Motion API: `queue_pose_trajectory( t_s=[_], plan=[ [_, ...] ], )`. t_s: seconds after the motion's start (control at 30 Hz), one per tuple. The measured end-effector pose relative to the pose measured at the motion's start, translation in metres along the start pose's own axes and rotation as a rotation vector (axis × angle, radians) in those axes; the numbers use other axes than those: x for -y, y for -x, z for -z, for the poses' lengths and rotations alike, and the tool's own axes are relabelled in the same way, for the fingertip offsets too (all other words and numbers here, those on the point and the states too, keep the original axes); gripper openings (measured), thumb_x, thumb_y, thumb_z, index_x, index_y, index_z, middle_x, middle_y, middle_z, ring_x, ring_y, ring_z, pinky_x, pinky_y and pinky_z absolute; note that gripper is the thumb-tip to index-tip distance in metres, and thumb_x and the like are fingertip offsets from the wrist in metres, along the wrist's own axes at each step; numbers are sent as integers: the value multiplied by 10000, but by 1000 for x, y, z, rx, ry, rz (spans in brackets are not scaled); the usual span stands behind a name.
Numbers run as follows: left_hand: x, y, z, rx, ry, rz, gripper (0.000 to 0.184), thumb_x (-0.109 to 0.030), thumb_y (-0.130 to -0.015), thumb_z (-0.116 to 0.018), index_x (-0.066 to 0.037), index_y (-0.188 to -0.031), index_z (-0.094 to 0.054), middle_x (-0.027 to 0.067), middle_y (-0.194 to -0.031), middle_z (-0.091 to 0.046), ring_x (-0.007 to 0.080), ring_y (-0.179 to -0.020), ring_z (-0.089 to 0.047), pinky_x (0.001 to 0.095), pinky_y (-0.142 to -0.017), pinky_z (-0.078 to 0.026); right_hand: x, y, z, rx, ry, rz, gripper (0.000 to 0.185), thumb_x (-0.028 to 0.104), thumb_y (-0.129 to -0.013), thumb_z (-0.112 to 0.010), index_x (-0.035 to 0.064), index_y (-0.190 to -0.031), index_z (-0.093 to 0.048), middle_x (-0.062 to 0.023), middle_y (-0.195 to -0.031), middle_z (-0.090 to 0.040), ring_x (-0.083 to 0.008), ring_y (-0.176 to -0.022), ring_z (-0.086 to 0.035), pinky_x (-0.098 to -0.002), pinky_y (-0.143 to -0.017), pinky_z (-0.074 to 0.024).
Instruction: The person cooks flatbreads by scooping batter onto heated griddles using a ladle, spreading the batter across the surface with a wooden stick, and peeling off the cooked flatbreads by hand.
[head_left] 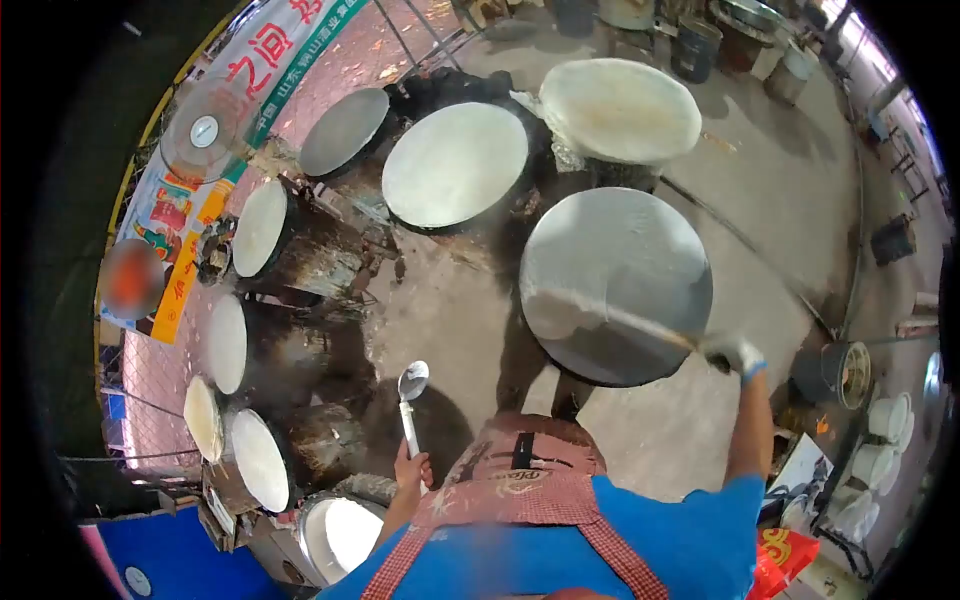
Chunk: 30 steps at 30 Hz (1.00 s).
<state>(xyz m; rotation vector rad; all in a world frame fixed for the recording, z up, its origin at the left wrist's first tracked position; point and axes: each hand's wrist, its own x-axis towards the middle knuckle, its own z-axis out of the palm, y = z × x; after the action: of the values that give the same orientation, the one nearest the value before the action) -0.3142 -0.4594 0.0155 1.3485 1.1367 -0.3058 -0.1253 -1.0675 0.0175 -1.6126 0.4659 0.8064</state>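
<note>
Grey concrete floor (640, 440) spreads all around, and right up close we have a red checked apron (510, 490) over a blue shirt (660, 530). Down on the left, a tub (318, 535) shows a bright white inside. Just above it, the left hand (412, 470) is wrapped around a ladle (407, 410), bowl up, whitish smears on the metal, held out over the floor. Across on the right, the right hand (738, 353), blurred, is closed on the end of a stick (655, 328) reaching over the big round griddle (625, 250).

And that griddle sits ahead, right of centre: wide, round, pale grey across the upper part, darker grey and smoother-looking below, a curved edge between the two tones. The stick's far end is a smear of motion. Beyond, more round griddles (455, 165) ring the floor, several coated creamy white, with a fan (204, 132) and a printed banner (290, 45) at the left.
</note>
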Motion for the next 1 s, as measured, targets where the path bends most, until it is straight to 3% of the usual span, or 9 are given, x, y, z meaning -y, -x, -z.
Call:
queue_pose_trajectory(
  t_s=[0.13,0.23,0.43,0.6,0.67,0.73,0.8,0.87,1.0],
  plan=[
    [6,-4,15,11,-45,1,739,21,-785,-480,-256,-1398,-174,42,-527,-385,129,-353,-353,288,-301,-289,69,-57,-48,-74,117,494,239,190,-667,-679,36,-850,-678,-7,-611,-539,-86,-457,-425,-262,-405,-323],
    [0,-5,41,51,-36,-40,722,18,-784,-477,-231,-1395,-183,34,-529,-393,125,-348,-364,285,-295,-297,53,-23,-56,-1,320,193,241,200,-683,-672,35,-859,-667,-9,-634,-541,-104,-552,-475,-266,-494,-373],
    [-4,-41,86,182,-120,-98,701,14,-788,-479,-211,-1396,-212,34,-524,-399,128,-338,-387,287,-274,-316,-199,122,-23,-234,487,609,291,217,-715,-695,43,-942,-643,-38,-825,-596,-152,-708,-561,-275,-688,-454],
    [-10,-77,126,340,-152,-75,656,15,-813,-448,-230,-1381,-227,8,-516,-365,102,-329,-349,262,-274,-295,-182,204,-259,-659,-626,215,354,185,-765,-661,3,-1061,-598,-58,-833,-638,-154,-657,-597,-271,-620,-513],
    [-30,-68,133,402,-73,-7,617,6,-826,-433,-236,-1361,-244,-1,-511,-344,94,-327,-333,250,-272,-281,-182,140,-331,-872,-289,181,175,194,-765,-681,56,-866,-645,25,-614,-528,-77,-499,-470,-231,-450,-379],
    [-33,-56,143,443,-58,-18,559,-3,-831,-435,-229,-1319,-280,-5,-512,-331,84,-336,-335,239,-276,-278,-160,59,-395,-866,-514,166,109,156,-797,-642,64,-852,-657,26,-588,-503,-60,-450,-419,-236,-419,-363],
    [-32,-57,155,535,-7,11,534,-12,-836,-440,-240,-1295,-287,-3,-511,-326,86,-334,-335,240,-271,-277,-175,-6,-421,-1135,208,484,214,282,-808,-606,143,-963,-659,-78,-647,-601,-198,-498,-544,-342,-481,-440],
    [-39,-51,166,585,26,36,546,-18,-840,-439,-264,-1299,-275,-1,-510,-321,92,-332,-333,242,-264,-285,-141,8,-436,-1246,708,277,274,357,-815,-570,199,-1025,-644,-134,-719,-638,-290,-570,-597,-404,-539,-467],
    [-28,-50,192,774,224,118,587,-26,-851,-407,-317,-1330,-232,5,-523,-319,100,-331,-321,247,-257,-308,-161,92,-410,-1201,581,-48,273,399,-833,-514,212,-994,-631,-175,-735,-623,-339,-634,-601,-459,-582,-460]
  ],
)
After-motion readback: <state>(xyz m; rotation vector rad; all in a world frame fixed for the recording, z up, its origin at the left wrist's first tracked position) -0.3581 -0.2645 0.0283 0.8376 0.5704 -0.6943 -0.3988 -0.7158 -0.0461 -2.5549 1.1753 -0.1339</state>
